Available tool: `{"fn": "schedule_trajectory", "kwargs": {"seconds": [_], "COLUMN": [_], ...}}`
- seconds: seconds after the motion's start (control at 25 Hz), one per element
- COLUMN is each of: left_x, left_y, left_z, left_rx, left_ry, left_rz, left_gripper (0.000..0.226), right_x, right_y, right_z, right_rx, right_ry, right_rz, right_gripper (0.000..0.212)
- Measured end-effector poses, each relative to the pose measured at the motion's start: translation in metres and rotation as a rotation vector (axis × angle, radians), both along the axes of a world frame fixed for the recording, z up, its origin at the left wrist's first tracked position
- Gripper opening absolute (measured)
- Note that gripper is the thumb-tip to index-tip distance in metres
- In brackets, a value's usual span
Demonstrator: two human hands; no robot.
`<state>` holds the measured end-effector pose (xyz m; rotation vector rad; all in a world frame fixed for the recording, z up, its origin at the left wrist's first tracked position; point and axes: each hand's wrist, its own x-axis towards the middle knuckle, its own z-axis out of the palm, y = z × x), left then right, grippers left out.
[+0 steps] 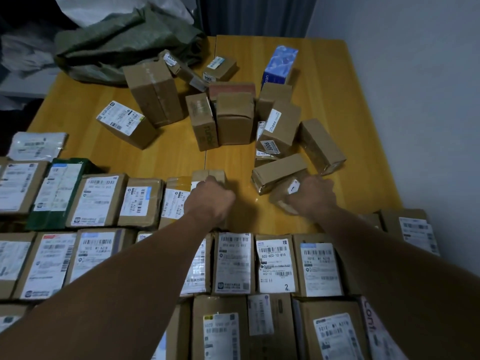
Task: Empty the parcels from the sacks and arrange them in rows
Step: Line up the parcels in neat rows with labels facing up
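Observation:
Labelled cardboard parcels lie in rows (101,201) across the near part of the wooden table (337,105). My left hand (210,198) grips a small brown box (209,175) at the right end of the upper row. To its right, my right hand (311,194) holds a small taped parcel (284,189) just above the table. A loose heap of brown boxes (233,118) lies further back in the middle. A green sack (124,45) slumps at the table's far left corner, with boxes spilling from its mouth.
A blue carton (280,64) stands at the back of the heap. A white plastic mailer (36,145) lies at the left edge. White sacks (28,50) pile up beyond the table on the left. A grey wall runs along the right side.

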<state>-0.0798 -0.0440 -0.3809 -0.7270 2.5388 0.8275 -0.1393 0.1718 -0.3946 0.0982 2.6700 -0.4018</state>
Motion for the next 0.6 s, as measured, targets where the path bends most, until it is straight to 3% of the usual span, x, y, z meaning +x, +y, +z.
{"fn": "schedule_trajectory", "kwargs": {"seconds": [0.08,0.16,0.32,0.6], "left_x": [-0.001,-0.002,0.001,0.001], "left_y": [0.004,0.008,0.007,-0.002], "left_z": [0.004,0.009,0.015,0.014], "left_rx": [0.05,0.139,0.374,0.671], "left_ry": [0.046,0.108,0.18,0.133], "left_rz": [-0.018,0.007,0.107,0.292], "left_gripper": [0.036,0.03,0.018,0.029], "right_x": [0.003,0.007,0.015,0.021], "right_y": [-0.003,-0.008,-0.013,-0.019], "right_z": [0.012,0.027,0.037,0.04], "right_rx": [-0.413,-0.634,-0.778,-0.923], "right_ry": [-0.142,-0.227,-0.291,-0.325], "right_rz": [-0.305,-0.481,-0.554,-0.617], "right_gripper": [0.034,0.023,0.025,0.031]}}
